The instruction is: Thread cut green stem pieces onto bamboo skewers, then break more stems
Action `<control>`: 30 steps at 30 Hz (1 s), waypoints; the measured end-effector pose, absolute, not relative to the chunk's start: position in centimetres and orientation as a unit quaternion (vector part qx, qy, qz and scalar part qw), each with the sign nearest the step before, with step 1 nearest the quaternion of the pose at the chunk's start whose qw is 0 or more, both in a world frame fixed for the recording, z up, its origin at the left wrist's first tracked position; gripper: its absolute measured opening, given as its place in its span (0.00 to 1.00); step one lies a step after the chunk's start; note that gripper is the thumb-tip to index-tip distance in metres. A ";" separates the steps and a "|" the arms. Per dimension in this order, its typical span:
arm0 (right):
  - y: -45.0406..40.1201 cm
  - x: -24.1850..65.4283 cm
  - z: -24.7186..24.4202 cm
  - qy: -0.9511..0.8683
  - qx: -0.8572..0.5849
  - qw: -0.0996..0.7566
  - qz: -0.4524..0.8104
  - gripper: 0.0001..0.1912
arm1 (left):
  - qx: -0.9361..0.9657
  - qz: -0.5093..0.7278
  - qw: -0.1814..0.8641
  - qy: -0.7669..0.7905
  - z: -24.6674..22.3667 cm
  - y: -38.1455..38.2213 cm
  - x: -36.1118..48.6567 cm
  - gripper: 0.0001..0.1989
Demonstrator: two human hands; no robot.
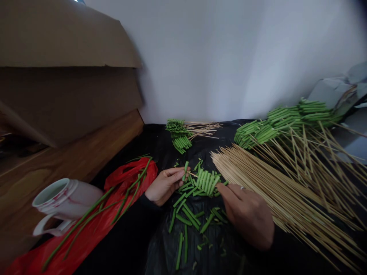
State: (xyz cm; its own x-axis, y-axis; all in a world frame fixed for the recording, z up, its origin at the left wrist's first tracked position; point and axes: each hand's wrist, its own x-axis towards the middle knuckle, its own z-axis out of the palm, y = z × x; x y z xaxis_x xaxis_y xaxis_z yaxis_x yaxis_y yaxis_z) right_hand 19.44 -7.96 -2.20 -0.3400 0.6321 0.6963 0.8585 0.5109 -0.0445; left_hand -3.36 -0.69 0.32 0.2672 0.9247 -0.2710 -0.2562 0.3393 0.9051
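Between the thumb and fingers of my left hand (169, 182) is a short green bean piece (185, 170), held crosswise at the pointed end of a bamboo skewer (193, 174). My right hand (248, 212), a ring on one finger, is closed around the skewer's other end. Several bean pieces are threaded side by side on that skewer, forming a green row (206, 181) next to my right fingers. Loose cut bean pieces (191, 216) lie beneath and in front of my hands on black plastic sheeting (160, 248).
Bare skewers (266, 191) lie in a large bundle at right. Filled skewers are stacked behind them (283, 121) and near the wall (181, 137). Left are a red plastic bag (114, 206) with long green stems, a ceramic mug (76, 198) and a cardboard box (71, 95).
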 end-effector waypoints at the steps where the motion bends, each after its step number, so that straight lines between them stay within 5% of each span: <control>1: -8.0 19.4 -2.2 -0.800 -0.464 0.341 -0.168 0.15 | 0.384 0.426 0.699 0.428 0.4 -0.7 -3.4 0.16; 30: -8.0 19.4 -2.3 -0.796 -0.470 0.340 -0.173 0.15 | 0.404 0.431 0.671 0.450 0.1 -0.5 -3.5 0.17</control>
